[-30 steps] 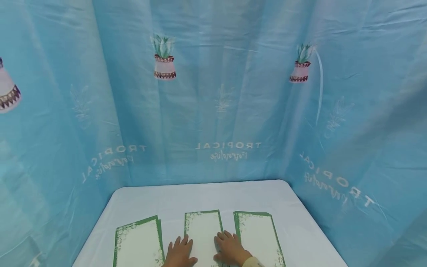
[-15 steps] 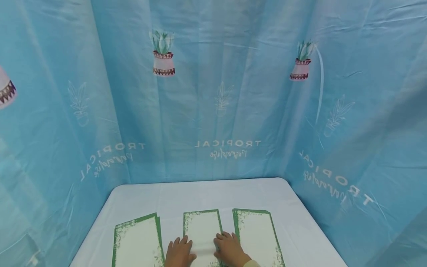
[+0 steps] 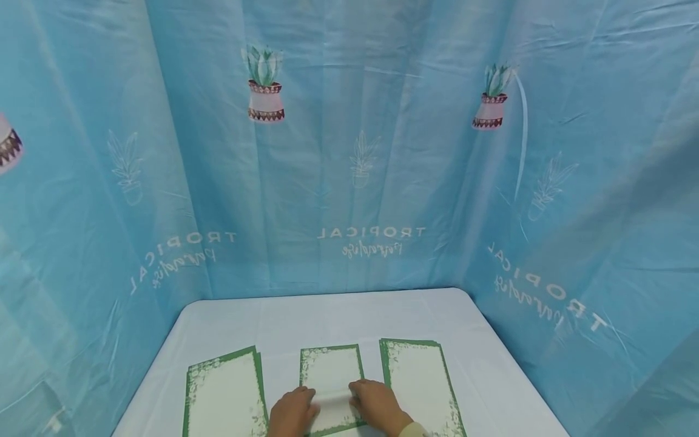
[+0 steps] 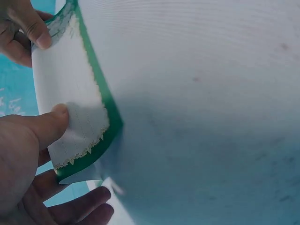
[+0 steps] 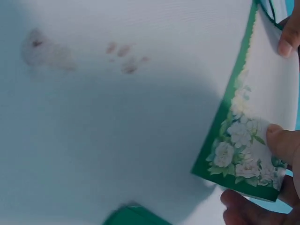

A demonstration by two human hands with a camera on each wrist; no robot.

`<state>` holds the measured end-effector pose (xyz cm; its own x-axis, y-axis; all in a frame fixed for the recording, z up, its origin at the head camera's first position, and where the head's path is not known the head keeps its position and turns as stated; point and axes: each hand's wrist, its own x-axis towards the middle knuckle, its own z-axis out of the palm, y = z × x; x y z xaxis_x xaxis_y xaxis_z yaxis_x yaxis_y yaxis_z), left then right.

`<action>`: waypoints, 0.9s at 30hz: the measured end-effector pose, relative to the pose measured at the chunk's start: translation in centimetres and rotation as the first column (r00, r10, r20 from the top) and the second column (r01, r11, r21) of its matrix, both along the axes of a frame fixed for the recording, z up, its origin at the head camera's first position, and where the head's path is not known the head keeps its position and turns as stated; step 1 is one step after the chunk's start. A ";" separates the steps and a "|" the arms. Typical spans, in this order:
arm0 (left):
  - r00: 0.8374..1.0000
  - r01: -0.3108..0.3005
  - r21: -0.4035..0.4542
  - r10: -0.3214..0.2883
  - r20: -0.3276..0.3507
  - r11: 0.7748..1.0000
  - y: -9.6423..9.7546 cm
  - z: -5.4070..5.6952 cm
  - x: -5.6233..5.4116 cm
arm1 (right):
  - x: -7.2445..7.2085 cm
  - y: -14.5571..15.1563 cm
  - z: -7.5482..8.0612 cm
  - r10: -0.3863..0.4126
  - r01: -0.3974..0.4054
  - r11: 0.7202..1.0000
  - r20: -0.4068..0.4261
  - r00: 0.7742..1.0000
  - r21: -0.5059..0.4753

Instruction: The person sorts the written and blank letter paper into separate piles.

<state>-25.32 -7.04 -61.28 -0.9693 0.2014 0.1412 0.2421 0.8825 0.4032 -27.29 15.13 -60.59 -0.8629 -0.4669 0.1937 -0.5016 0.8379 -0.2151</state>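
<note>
A sheet of paper [image 3: 330, 367] with a green, floral border lies between two similar piles in the head view. Its near part is raised off the table and bends across the middle. My left hand [image 3: 293, 413] pinches its left edge, the thumb on the printed face and fingers behind. On the opposite edge my right hand [image 3: 379, 405] pinches it the same way. White flowers fill one corner of the paper [image 4: 75, 93] border, seen in the right wrist view, and faint ruled lines cross its face in the left wrist view.
To the left lies a pile of green-bordered sheets [image 3: 224, 394], its edges slightly offset. A second such pile [image 3: 423, 382] lies on the right, close to my right hand. Blue curtains [image 3: 338, 152] enclose the white table [image 3: 327, 312] at the back and sides.
My hands have gone from lying flat with spread fingers beside the middle sheet to curling round its edges. Its near end has come up and the paper now bends.
</note>
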 end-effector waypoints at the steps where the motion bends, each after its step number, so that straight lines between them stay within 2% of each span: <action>1: 1.000 0.001 0.017 -0.001 -0.005 1.000 0.0 0.2 0.1 | 0.0 0.0 0.3 -0.002 0.002 1.000 0.007 1.000 -0.003; 4: 1.000 0.000 0.064 0.000 -0.002 0.998 -0.2 0.7 0.1 | 0.1 -0.1 1.0 -0.011 0.011 1.000 0.020 1.000 0.002; 7: 1.000 -0.002 0.101 0.002 -0.005 0.995 -0.3 1.2 0.1 | 0.2 -0.2 1.5 -0.002 0.003 1.000 -0.028 1.000 0.020; 12: 0.997 0.009 0.105 -0.001 -0.074 0.994 -0.4 1.9 0.2 | 0.2 -0.1 1.9 0.007 -0.005 1.000 -0.125 0.992 0.016; 18: 0.990 -0.036 0.139 0.055 -0.132 0.990 -0.5 2.7 0.5 | 0.0 -0.4 3.1 0.026 -0.032 0.999 -0.202 0.979 -0.027; 22: 0.980 -0.046 0.150 0.074 -0.187 0.988 -0.8 3.2 0.7 | -0.3 -0.7 3.4 0.029 -0.042 0.998 -0.262 0.965 -0.045; 27: 0.955 -0.057 0.156 0.100 -0.280 0.986 -1.6 3.8 0.8 | -0.5 -1.5 4.4 0.051 -0.078 0.995 -0.334 0.941 -0.069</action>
